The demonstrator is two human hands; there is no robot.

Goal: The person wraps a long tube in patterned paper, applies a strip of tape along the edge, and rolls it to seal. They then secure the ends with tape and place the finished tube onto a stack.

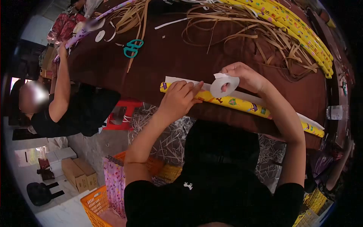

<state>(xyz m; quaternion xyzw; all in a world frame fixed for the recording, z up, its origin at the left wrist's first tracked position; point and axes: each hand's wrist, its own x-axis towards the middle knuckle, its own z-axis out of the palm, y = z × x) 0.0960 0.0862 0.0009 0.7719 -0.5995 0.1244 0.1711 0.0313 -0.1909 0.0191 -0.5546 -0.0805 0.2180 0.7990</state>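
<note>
A long yellow patterned tube (242, 104) lies along the near edge of the brown-covered table (170, 53), with a white strip showing along its far side. My left hand (182, 96) rests on the tube near its left end, fingers pressed together against it. Just right of it, my right hand (242, 75) holds a roll of white tape (224, 86) over the tube, with a short loose end of tape sticking up at the fingers.
Teal scissors (133, 48), tan strips (242, 28) and more yellow tubes (302, 34) lie across the table. At the left, a co-worker (56, 106) handles a purple tube (77, 36). An orange basket (94, 204) and cardboard boxes (78, 174) stand below.
</note>
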